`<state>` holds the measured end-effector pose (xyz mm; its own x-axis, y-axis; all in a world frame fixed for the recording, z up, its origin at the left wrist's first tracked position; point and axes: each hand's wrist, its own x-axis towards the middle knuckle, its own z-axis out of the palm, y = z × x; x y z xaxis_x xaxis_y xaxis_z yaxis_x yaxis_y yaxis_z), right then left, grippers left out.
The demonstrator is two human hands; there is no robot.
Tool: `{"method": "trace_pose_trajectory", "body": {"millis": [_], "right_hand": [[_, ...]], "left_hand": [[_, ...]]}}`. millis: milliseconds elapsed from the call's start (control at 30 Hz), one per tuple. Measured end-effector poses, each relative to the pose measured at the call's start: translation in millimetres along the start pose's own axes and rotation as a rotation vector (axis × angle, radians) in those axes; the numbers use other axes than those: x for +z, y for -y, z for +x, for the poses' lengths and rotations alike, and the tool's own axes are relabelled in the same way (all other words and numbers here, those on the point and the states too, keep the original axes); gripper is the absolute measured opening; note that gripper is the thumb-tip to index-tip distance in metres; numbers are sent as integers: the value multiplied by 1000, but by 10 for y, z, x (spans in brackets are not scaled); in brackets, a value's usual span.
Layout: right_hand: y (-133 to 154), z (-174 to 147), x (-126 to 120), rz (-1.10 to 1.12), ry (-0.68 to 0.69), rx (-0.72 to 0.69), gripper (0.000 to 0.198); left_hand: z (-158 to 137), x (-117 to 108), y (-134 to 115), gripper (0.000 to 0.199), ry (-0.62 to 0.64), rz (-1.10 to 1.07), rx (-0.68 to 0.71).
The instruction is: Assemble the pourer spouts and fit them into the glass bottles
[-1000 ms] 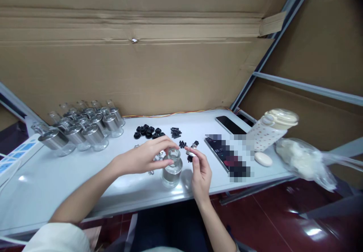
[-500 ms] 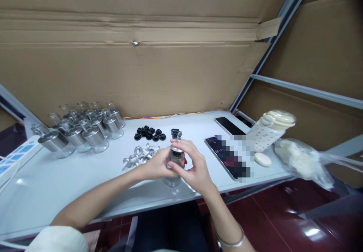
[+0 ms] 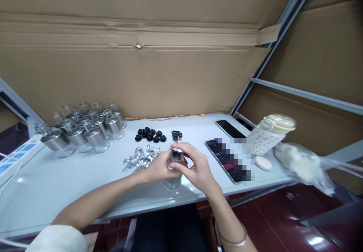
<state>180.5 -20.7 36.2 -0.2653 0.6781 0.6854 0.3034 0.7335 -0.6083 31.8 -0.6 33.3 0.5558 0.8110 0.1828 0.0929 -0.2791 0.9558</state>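
Observation:
A clear glass bottle (image 3: 172,182) stands upright near the table's front edge. My left hand (image 3: 160,167) is wrapped round its upper part. On the bottle's mouth sits a silver pour spout (image 3: 177,149) with a black stopper below its rim. My right hand (image 3: 197,167) grips this spout, fingers at its top and thumb lower against the bottle. Fingers hide part of both. Just left of my hands lies a heap of silver metal spouts (image 3: 138,157). Behind them are several black rubber stoppers (image 3: 150,134) and a small pile of black pieces (image 3: 177,134).
Several glass bottles with metal sleeves (image 3: 95,138) stand at the left, beside a white power strip (image 3: 21,153). Two phones, one showing a timer (image 3: 224,161), lie at the right. Beyond are a white dotted cup (image 3: 265,136), a white oval object (image 3: 263,163) and a plastic bag (image 3: 300,163).
The whole view has shifted slightly. My hands keep nearly the same hold on the bottle and spout, with the right fingers a little lower over the spout's rim.

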Motion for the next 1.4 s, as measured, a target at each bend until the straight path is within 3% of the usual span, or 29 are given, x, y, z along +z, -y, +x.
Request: {"method": "trace_pose_trajectory", "body": {"millis": [433, 833, 1067, 1400], "right_hand": [[13, 9, -25, -80, 61, -52, 31], [29, 41, -12, -250, 36, -222, 26], [7, 10, -1, -211, 5, -206, 31], [15, -54, 70, -275, -77, -260, 17]], "left_hand": [[-14, 10, -59, 19, -10, -23, 27], [11, -4, 101, 16, 54, 20, 109], [2, -2, 78, 16, 25, 38, 116], [23, 16, 18, 15, 57, 56, 71]]}}
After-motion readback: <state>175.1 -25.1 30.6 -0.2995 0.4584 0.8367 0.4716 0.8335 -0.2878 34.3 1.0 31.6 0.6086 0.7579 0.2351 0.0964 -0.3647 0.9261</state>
